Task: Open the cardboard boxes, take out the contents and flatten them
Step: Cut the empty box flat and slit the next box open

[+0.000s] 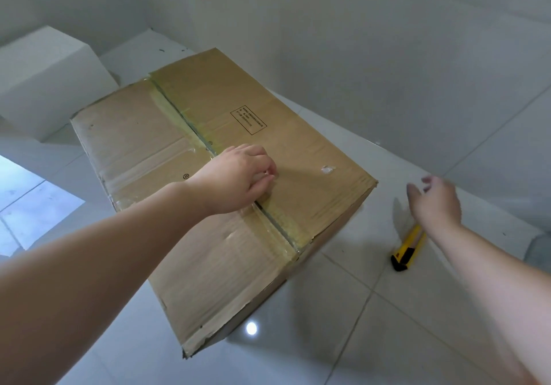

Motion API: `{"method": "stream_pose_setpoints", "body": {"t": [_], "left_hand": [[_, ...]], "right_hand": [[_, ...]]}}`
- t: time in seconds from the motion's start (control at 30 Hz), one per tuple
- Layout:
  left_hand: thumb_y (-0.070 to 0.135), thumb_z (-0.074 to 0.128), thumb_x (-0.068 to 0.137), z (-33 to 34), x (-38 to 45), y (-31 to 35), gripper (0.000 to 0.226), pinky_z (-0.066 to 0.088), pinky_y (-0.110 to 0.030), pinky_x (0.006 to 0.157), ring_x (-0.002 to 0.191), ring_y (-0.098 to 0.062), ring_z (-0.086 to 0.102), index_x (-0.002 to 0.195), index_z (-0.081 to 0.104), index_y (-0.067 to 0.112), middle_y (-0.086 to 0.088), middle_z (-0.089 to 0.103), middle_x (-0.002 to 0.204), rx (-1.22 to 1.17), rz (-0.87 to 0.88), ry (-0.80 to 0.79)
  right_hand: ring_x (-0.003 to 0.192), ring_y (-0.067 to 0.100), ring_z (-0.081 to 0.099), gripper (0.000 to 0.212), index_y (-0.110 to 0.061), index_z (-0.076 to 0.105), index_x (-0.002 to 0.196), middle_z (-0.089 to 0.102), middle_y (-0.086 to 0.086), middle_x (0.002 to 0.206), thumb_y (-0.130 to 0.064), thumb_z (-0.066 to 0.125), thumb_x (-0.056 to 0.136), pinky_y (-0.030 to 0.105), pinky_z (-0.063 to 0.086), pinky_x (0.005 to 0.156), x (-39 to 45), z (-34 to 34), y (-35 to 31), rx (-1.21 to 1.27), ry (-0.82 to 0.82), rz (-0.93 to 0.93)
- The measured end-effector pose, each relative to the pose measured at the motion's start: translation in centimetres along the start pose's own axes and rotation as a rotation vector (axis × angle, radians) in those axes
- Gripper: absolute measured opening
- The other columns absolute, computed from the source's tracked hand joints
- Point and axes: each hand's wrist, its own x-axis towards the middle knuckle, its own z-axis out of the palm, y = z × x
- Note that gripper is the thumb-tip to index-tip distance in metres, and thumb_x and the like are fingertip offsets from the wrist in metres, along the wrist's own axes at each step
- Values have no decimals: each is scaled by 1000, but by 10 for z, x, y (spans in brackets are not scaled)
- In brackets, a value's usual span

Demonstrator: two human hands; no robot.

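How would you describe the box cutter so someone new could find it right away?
Start at the big cardboard box on the white tiled floor. Just off its right side, under the right hand, lies the box cutter. It is small, slim, yellow and black.

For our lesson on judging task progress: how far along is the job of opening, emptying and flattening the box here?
Early stage. Done: the tape along the box centre seam looks cut, a dark slit shows, and the yellow knife lies on the floor. In hand: the left hand has its fingers curled at the seam, apparently about to lift a flap; the right hand hangs open above the knife. Left: opening the flaps, taking out the contents, flattening.
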Motion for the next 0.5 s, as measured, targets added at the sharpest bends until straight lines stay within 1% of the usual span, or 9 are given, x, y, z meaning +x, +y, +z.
{"method": "stream_pose_setpoints", "body": {"t": [0.07, 0.13, 0.2, 0.27, 0.33, 0.37, 0.43, 0.5], "left_hand": [[30, 47, 94, -2, -6, -4, 24, 46, -41, 89, 94, -16, 57, 103, 68, 21, 5, 61, 101, 29, 1, -35], [29, 50, 94, -4, -14, -9, 22, 46, -40, 89, 94, -16, 57, 105, 67, 21, 5, 61, 101, 73, 25, -70], [31, 47, 94, -6, -21, -12, 24, 47, -40, 88, 92, -18, 57, 105, 67, 21, 3, 61, 100, 108, 45, -103], [35, 37, 91, -8, -26, -14, 34, 48, -39, 85, 89, -21, 58, 101, 66, 20, 2, 61, 96, 151, 68, -129], [34, 30, 86, -12, -28, -13, 39, 46, -37, 85, 90, -22, 56, 99, 63, 18, 1, 59, 95, 207, 101, -164], [30, 33, 85, -13, -29, -13, 36, 43, -34, 88, 93, -21, 54, 101, 61, 17, 0, 58, 98, 232, 107, -181], [19, 43, 83, -13, -30, -15, 27, 35, -27, 91, 100, -19, 49, 104, 60, 18, 2, 56, 104, 246, 117, -202], [13, 46, 80, -14, -30, -14, 30, 31, -23, 91, 103, -17, 47, 105, 59, 20, 4, 54, 106, 251, 121, -220]], "right_hand": [[111, 36, 54, 39, -5, 56, 123, 52, 18, 124, -28, 57, 91, 40, 41, 95, -10, -11, -50, 142, 79, -234], [108, 32, 54, 36, -6, 59, 117, 53, 15, 118, -27, 58, 89, 39, 43, 94, -35, -15, -98, 180, 70, -536], [108, 28, 54, 36, -8, 62, 113, 54, 11, 117, -34, 60, 87, 38, 44, 94, -71, -15, -136, 78, -39, -851], [116, 28, 49, 44, -12, 61, 115, 52, 10, 124, -45, 58, 86, 40, 42, 98, -106, -11, -162, -154, -182, -1066], [126, 28, 41, 49, -14, 57, 119, 46, 11, 132, -51, 54, 87, 43, 35, 105, -129, -2, -174, -368, -276, -1160], [128, 27, 39, 50, -15, 55, 119, 45, 10, 133, -52, 52, 87, 43, 33, 107, -137, 2, -178, -433, -298, -1171], [125, 25, 41, 48, -16, 55, 118, 45, 7, 128, -53, 51, 87, 42, 33, 106, -146, 6, -182, -457, -318, -1159], [123, 24, 43, 47, -17, 53, 117, 45, 4, 126, -53, 51, 86, 40, 34, 104, -151, 8, -186, -461, -352, -1111]]}}
